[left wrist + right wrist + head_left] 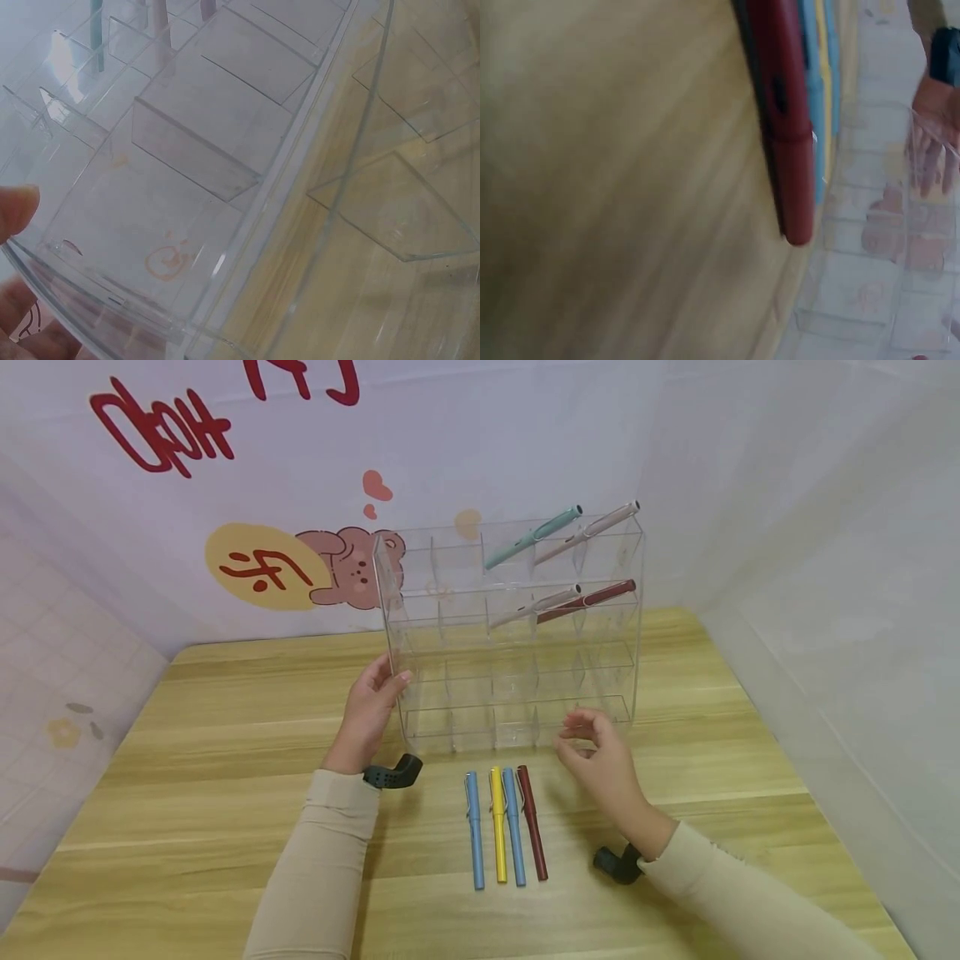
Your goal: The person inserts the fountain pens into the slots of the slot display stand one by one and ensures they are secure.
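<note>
A clear acrylic display rack (513,681) with divided tiers stands on the table. My left hand (371,706) holds its left side edge, the thumb in front and the fingers (30,330) behind the panel. Near the lower right tier is my right hand (603,764), fingers loosely bent and nothing in them. Below the rack lie a blue pen (476,839), a yellow pen (498,835), another blue pen (514,835) and a dark red pen (534,831), side by side. The right wrist view shows the dark red pen (787,135) close up.
In the top tier lean a teal pen (534,537) and a pale pink pen (588,532). The second tier bears another pale pink pen (543,603) and a dark red pen (588,602). Behind the wooden table (247,718) hangs a printed white cloth (525,435).
</note>
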A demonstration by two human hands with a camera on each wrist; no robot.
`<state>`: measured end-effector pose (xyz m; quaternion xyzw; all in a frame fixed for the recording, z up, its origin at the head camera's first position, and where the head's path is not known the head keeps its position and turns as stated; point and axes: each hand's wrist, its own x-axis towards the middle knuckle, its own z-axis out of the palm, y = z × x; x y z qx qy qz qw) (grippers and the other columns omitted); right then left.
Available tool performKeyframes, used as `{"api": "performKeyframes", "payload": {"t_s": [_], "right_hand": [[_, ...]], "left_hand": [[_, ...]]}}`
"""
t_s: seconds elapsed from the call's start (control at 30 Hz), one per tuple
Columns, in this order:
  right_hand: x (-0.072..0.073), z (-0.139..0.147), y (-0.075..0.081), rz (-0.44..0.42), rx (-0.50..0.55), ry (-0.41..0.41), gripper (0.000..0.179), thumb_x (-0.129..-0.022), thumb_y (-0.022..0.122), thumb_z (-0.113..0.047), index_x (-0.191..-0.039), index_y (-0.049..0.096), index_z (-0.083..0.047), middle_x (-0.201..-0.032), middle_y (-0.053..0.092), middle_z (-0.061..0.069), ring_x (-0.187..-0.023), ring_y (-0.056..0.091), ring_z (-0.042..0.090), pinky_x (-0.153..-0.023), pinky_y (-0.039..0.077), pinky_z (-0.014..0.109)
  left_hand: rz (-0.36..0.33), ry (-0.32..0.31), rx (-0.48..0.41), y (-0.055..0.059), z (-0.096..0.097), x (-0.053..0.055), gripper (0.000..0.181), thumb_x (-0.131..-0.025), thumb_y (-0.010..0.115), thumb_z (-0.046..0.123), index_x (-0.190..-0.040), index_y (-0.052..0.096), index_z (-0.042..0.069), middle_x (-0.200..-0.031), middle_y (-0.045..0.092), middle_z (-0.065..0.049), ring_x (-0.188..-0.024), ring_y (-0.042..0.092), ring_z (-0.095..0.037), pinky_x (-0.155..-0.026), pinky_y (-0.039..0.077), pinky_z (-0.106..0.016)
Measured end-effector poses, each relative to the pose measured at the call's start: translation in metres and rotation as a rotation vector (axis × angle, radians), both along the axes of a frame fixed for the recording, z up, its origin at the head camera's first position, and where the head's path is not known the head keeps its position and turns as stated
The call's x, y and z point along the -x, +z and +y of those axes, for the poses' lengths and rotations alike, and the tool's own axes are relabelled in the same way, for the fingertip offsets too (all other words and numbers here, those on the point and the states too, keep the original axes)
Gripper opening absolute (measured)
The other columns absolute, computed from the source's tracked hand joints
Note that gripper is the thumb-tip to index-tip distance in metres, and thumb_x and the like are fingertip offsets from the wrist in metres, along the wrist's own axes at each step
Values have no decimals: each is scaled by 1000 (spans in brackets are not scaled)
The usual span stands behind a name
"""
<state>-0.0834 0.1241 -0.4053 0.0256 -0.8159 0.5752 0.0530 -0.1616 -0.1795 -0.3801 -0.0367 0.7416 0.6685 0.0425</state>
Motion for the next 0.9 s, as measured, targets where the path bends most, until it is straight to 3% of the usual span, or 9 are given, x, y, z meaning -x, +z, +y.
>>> {"api": "performKeyframes", "payload": {"t_s": [0.27, 0.63, 0.9], "right_hand": [[-7, -10, -13, -109, -105, 111, 42, -86, 71, -5, -124, 54, 3, -115, 61, 18, -102, 61, 27, -83, 52, 38], [-10, -20, -21, -187, -150, 176, 42, -84, 72, -2, -122, 55, 1, -112, 60, 15, -96, 63, 25, -78, 54, 35], [-5, -27, -21, -295, -260, 191, 45, -82, 74, -5, -124, 57, -4, -114, 60, 11, -89, 61, 19, -71, 53, 31]], "left_hand": [[-7, 7, -2, 1, 0, 0, 58, -99, 56, 27, -151, 33, 16, -152, 37, -8, -136, 37, -21, -110, 29, -47], [-3, 5, -4, 1, 0, 0, 56, -99, 54, 24, -150, 33, 15, -151, 37, -10, -135, 38, -23, -110, 29, -49], [-1, 5, -9, 0, 0, 0, 57, -99, 55, 26, -150, 33, 15, -152, 37, -9, -136, 38, -21, -110, 30, -47]]}}
